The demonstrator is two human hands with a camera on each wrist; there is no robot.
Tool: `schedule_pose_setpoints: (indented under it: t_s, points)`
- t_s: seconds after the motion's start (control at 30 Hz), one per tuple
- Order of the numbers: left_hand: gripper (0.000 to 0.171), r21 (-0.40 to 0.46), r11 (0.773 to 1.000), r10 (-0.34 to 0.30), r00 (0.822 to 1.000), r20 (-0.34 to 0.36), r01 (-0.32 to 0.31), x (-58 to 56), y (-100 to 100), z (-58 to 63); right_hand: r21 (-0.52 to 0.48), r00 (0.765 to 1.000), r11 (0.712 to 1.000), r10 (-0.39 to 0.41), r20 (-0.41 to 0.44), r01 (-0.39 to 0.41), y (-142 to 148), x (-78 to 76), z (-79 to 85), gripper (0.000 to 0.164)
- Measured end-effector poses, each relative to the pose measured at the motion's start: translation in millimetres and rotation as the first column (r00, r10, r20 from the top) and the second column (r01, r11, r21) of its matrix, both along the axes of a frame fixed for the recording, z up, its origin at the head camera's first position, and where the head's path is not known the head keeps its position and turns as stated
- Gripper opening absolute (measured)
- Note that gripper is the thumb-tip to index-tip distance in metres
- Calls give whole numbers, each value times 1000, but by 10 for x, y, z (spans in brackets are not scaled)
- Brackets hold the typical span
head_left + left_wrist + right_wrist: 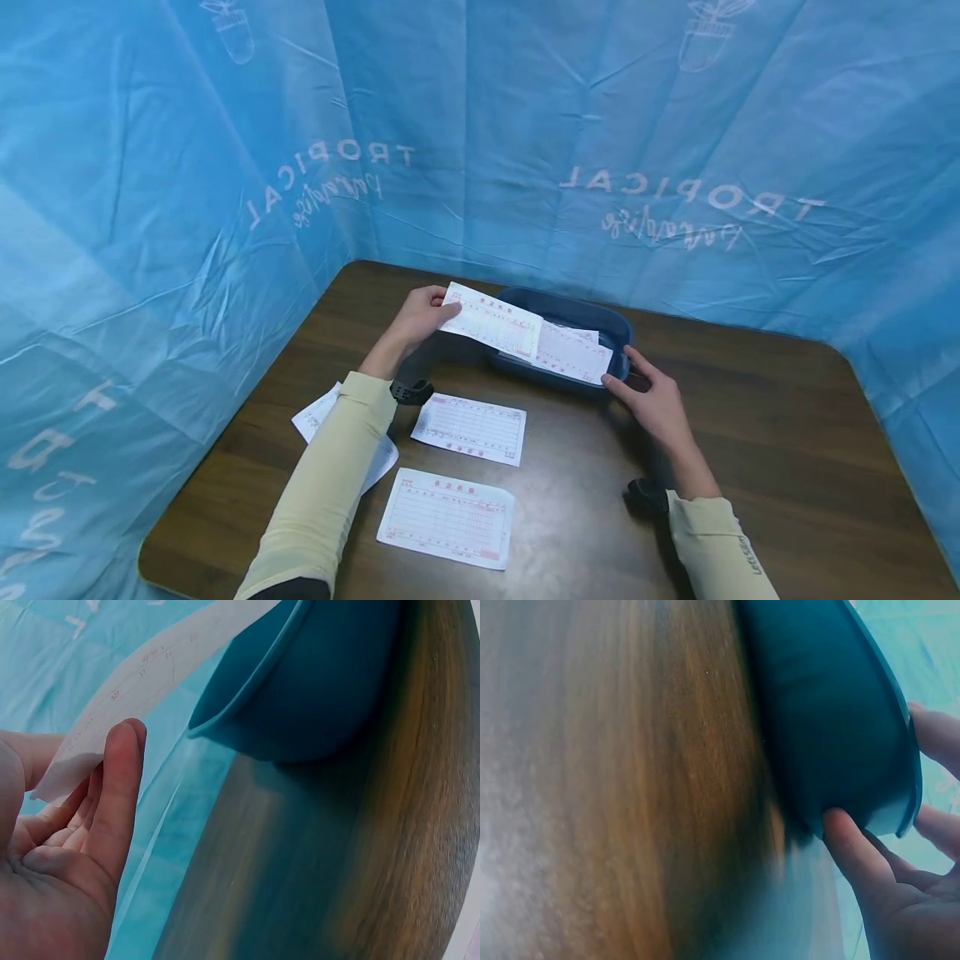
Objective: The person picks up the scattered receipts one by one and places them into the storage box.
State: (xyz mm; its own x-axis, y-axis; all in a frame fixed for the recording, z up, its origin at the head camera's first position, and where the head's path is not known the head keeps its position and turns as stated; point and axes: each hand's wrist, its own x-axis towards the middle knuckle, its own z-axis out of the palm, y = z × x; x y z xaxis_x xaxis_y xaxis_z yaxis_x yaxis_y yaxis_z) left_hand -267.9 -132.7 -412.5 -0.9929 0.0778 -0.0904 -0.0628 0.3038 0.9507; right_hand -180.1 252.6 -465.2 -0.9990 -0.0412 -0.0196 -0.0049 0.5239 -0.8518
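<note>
My left hand pinches the left end of a white printed form between thumb and fingers. That form slants over the left part of a dark blue plastic basin. Inside the basin lie more printed forms, partly covered by the held one. At the basin's right end is my right hand, its thumb against the outer wall and its fingers at the rim. The left wrist view shows the held form curving up beside the basin. In the right wrist view, thumb and fingers span the basin's end.
Two printed forms, a middle one and a nearer one, lie flat on the brown wooden table. More paper sits partly hidden under the left sleeve. A blue printed cloth hangs behind the table and at its sides.
</note>
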Motion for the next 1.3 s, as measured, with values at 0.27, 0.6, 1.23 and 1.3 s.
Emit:
schedule_pose_setpoints:
  t_s: [0.27, 0.6, 1.23, 1.3]
  points:
    - [32, 16, 999, -31, 1000, 1, 31, -45, 134, -47, 9, 1000, 1000, 0, 13, 0, -24, -16, -29, 80]
    - [33, 36, 998, -59, 998, 4, 58, -72, 232, -85, -11, 1000, 1000, -11, 11, 11, -50, -30, -25, 78]
    - [31, -37, 990, -135, 991, -3, 135, -148, 560, -65, 76, 1000, 997, 0, -1, 0, 31, -42, -11, 82]
    - [31, -54, 989, -141, 990, -2, 140, -159, 598, -52, 81, 1000, 997, 1, 1, -1, 35, -45, -11, 82]
